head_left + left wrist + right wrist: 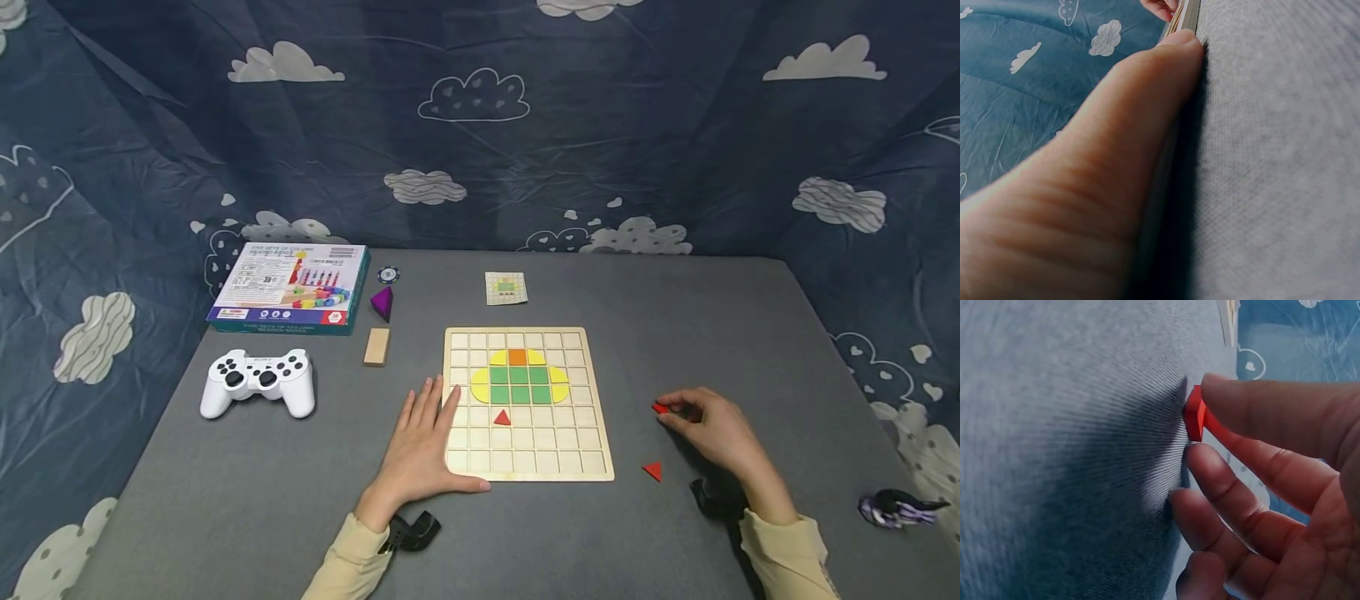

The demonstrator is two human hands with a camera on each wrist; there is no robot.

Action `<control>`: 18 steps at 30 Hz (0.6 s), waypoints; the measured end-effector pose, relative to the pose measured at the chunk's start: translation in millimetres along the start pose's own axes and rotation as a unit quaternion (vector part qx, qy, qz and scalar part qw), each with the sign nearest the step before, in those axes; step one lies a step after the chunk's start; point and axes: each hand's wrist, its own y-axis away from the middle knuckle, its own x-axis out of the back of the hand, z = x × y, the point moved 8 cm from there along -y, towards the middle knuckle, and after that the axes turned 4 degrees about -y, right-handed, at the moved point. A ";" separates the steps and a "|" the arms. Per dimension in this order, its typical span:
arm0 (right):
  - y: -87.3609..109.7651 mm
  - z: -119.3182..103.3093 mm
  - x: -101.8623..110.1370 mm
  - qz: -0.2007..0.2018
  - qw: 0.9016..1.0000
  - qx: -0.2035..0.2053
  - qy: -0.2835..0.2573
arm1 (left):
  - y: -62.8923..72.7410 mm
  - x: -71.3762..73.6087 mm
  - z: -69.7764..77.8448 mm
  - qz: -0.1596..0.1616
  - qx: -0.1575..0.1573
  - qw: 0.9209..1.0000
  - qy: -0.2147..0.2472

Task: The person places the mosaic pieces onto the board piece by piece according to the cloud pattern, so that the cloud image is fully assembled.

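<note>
My right hand pinches a small red triangle piece between thumb and fingers, close over the table to the right of the board. A second red triangle lies on the table just below that hand. Flat against the left edge of the wooden grid board rests my left hand, fingers straight and spread, thumb along the near edge. On the board, green squares, yellow curved pieces and an orange square form a dome shape. A lone red triangle sits beneath them.
Behind the board lies a small pattern card. To the left are a white game controller, a boxed set, a wooden block, a purple pyramid and a poker chip. A purple-and-black object lies at the far right.
</note>
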 end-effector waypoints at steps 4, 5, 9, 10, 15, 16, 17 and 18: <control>-1.7 0.5 1.4 0.005 1.000 0.005 0.012 | -0.2 0.3 0.1 0.004 -0.001 1.000 0.001; -2.4 0.8 2.0 0.004 1.000 0.004 0.012 | -0.3 0.4 0.1 0.004 -0.002 1.000 0.002; -5.9 1.8 2.2 -0.025 1.000 0.009 0.001 | -0.3 0.5 -0.1 0.004 0.000 1.000 0.005; -6.9 2.4 1.6 -0.035 0.999 0.011 -0.003 | -0.2 0.5 -0.2 0.003 0.000 1.000 0.004; -9.9 6.6 -2.4 -0.075 0.997 0.011 -0.024 | 0.1 1.5 -0.3 0.007 -0.001 1.000 0.001; -10.3 7.3 -3.2 -0.079 0.996 0.009 -0.031 | 0.2 1.8 -0.1 0.009 -0.003 1.000 0.001; -10.4 7.7 -4.0 -0.081 0.996 0.006 -0.038 | 0.1 1.9 0.1 0.010 -0.004 1.000 0.002; -10.4 7.3 -4.6 -0.079 0.996 0.004 -0.044 | 0.1 2.1 0.2 0.011 -0.006 1.000 0.002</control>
